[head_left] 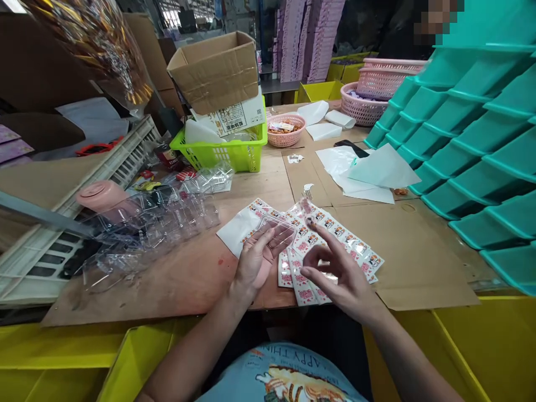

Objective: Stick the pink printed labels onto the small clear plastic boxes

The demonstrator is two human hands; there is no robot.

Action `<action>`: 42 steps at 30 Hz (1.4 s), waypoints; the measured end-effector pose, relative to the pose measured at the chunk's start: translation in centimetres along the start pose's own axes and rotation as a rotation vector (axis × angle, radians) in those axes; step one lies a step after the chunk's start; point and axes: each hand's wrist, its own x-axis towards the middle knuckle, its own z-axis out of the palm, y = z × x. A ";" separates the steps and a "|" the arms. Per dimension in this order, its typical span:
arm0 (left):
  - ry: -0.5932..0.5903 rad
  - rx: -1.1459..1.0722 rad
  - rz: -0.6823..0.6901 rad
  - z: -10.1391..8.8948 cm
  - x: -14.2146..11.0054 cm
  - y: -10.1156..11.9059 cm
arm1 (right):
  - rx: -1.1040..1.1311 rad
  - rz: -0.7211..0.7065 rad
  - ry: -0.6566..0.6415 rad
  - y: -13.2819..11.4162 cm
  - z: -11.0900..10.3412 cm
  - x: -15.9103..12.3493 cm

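Observation:
A shallow clear plastic box point(281, 233) is in my left hand point(256, 254), pinched between thumb and fingers above the sticker sheets. My right hand point(341, 273) is over the sheets with its index finger stretched out and the thumb apart from it. A small see-through sticker point(307, 209) with a cartoon print appears to cling to that fingertip, slightly blurred. Below both hands lie overlapping sticker sheets point(352, 240) with cartoon figures and pink prints. White backing paper point(234, 230) shows at their left.
Clear plastic boxes point(167, 218) are heaped at left beside a pink bottle point(103, 195). A green basket point(247, 153) holding cartons stands behind. Near it is a pink basket point(288, 137) of small items. Stacked teal bins point(473, 173) rise at right. White papers point(377, 167) lie before them.

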 end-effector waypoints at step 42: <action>-0.083 0.202 -0.086 -0.1 -2.0 -0.8 | 0.916 0.609 -0.254 1.4 -0.3 -1.3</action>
